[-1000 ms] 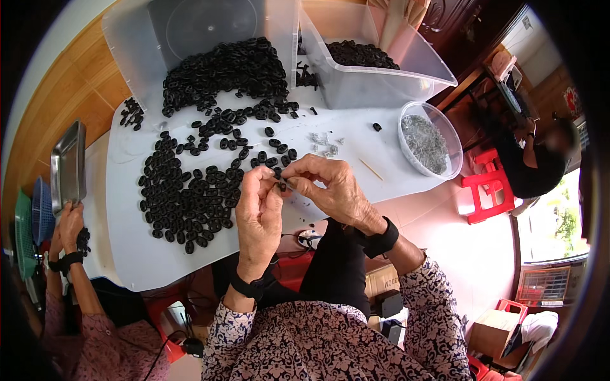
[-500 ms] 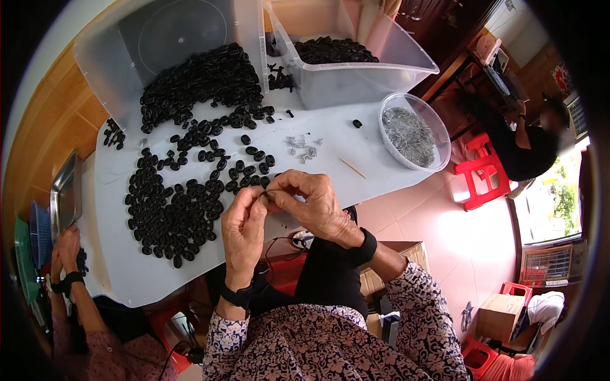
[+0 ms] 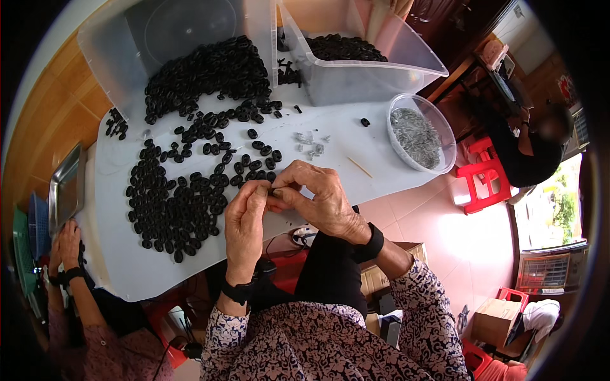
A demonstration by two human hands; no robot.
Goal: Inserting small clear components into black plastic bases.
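Observation:
My left hand [image 3: 244, 219] and my right hand [image 3: 321, 202] meet fingertip to fingertip above the table's near edge. Both are pinched closed. A small dark bit shows between the fingertips; too little of it is visible to name it. Just beyond and to the left lie many small black oval parts [image 3: 175, 216], spread over the white table [image 3: 121, 254]. Past my right hand is a small group of clear little pieces [image 3: 311, 145]. A thin wooden stick [image 3: 360, 167] lies to the right of them.
A tipped clear bin [image 3: 105, 70] spills black ovals at the back left. Another clear bin [image 3: 375, 81] stands beside it. A round clear tub [image 3: 452, 149] of small shiny pieces sits at the right edge. Co-workers are at the left and far right; a red stool [image 3: 486, 184] stands on the floor.
The view has shifted slightly, so the table's things sit a little to the right. My hands stay pinched together with small finger movements. The left co-worker's hands have moved slightly.

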